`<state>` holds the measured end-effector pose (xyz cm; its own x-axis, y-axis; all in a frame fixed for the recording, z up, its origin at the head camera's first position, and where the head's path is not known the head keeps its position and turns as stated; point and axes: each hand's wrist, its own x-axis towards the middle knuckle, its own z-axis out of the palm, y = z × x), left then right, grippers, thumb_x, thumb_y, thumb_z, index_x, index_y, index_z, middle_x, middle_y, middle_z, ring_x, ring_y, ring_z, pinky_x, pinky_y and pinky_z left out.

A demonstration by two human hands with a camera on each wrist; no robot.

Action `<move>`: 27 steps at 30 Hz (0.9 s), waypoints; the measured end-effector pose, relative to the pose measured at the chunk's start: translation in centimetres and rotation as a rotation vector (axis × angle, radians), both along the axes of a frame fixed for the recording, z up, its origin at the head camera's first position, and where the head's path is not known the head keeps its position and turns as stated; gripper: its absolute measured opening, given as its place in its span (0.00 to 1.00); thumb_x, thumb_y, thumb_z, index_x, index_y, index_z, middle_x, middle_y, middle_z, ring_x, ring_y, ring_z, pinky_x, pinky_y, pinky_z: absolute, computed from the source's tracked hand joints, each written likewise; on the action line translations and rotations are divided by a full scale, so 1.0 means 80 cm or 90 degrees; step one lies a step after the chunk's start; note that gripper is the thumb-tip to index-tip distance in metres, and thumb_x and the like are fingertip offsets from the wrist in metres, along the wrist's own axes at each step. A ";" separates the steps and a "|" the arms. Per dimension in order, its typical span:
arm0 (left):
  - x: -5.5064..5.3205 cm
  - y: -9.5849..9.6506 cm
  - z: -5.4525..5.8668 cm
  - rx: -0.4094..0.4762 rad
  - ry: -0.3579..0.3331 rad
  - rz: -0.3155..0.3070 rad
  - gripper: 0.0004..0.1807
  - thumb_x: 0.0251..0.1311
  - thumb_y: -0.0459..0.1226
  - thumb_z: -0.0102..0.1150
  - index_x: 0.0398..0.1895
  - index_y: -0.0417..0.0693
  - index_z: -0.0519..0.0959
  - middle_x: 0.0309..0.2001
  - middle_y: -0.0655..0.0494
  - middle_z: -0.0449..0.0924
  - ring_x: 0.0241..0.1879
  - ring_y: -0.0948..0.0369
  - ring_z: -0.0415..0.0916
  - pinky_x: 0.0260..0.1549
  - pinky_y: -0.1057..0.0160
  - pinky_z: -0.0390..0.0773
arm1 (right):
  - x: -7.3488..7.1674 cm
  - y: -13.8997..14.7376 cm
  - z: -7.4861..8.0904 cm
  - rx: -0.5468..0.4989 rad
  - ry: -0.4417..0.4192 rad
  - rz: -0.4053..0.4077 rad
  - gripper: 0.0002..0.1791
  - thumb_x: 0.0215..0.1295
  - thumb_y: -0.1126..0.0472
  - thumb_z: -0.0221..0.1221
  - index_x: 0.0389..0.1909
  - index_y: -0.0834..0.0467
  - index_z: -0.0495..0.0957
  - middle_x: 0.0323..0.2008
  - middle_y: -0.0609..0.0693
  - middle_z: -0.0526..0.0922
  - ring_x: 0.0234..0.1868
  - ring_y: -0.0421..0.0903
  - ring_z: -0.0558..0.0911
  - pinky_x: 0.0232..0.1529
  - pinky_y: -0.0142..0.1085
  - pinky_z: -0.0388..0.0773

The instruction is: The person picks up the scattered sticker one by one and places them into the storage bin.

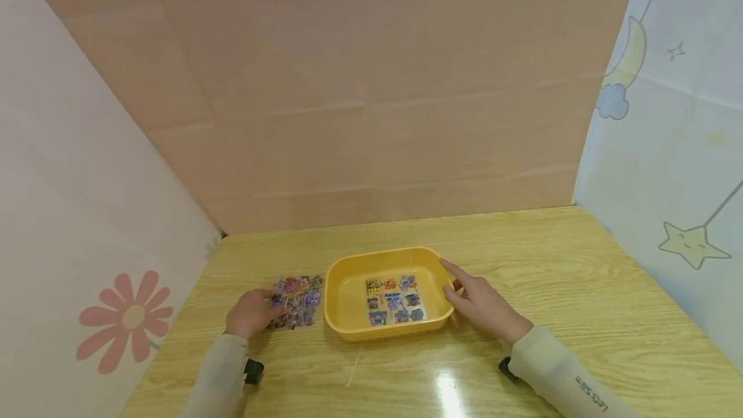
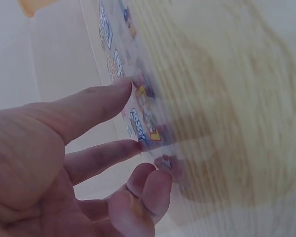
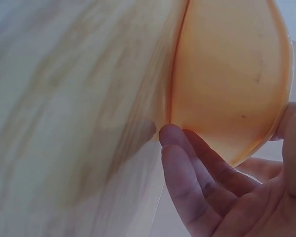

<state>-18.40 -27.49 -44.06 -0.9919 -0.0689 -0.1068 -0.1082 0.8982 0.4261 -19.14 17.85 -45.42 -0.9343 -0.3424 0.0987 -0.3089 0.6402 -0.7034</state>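
A yellow plastic basin (image 1: 342, 328) stands on the table, and a clear sheet of colourful cartoon stickers (image 1: 395, 302) lies on its floor. My right hand (image 1: 482, 305) holds the basin's right end. In the right wrist view, the fingers (image 3: 202, 182) lie against the outer wall near the base, with the thumb at the rim. Left of the basin lies another clear sticker sheet (image 1: 298, 302), flat on the table. My left hand (image 1: 252, 315) touches its left side. Thumb (image 2: 103, 106) and forefinger rest apart on that sheet in the left wrist view; the other fingers are bent.
A thin pale strip (image 1: 355, 366) lies on the wooden table (image 1: 522, 257) in front of the basin. A pinkish-brown sheet (image 1: 348, 115) rises behind the table. Printed cloth hangs on both sides, with a flower (image 1: 133, 315) at left and a star (image 1: 693, 245) at right.
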 end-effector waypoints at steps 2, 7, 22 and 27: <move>0.000 0.001 0.000 -0.006 0.003 0.001 0.27 0.62 0.42 0.66 0.57 0.30 0.79 0.09 0.60 0.68 0.10 0.67 0.54 0.12 0.68 0.58 | 0.000 0.000 0.000 -0.001 0.001 0.000 0.32 0.76 0.54 0.53 0.77 0.56 0.58 0.37 0.50 0.81 0.16 0.38 0.68 0.22 0.33 0.69; -0.001 0.001 0.000 -0.009 -0.001 0.013 0.26 0.60 0.42 0.68 0.57 0.32 0.80 0.14 0.57 0.77 0.11 0.67 0.53 0.13 0.68 0.57 | 0.001 0.000 0.000 -0.002 -0.001 -0.001 0.32 0.76 0.54 0.53 0.77 0.56 0.58 0.36 0.49 0.81 0.16 0.38 0.67 0.22 0.33 0.69; -0.006 -0.004 -0.001 0.005 -0.031 0.031 0.36 0.60 0.49 0.67 0.59 0.28 0.72 0.49 0.33 0.81 0.37 0.48 0.81 0.36 0.44 0.79 | -0.001 0.001 -0.001 0.000 0.001 -0.003 0.33 0.76 0.55 0.53 0.77 0.56 0.57 0.34 0.48 0.80 0.16 0.37 0.66 0.21 0.32 0.68; -0.005 -0.013 -0.003 0.076 -0.053 0.052 0.35 0.59 0.50 0.69 0.53 0.28 0.70 0.48 0.32 0.77 0.35 0.49 0.76 0.36 0.47 0.77 | 0.000 0.000 -0.001 -0.005 -0.002 0.004 0.33 0.76 0.55 0.53 0.77 0.56 0.57 0.35 0.48 0.80 0.16 0.38 0.67 0.22 0.33 0.69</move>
<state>-18.82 -28.57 -44.28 -0.9710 -0.1305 -0.2004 -0.2179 0.8283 0.5162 -19.14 17.88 -45.47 -0.9324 -0.3477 0.0986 -0.3108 0.6324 -0.7096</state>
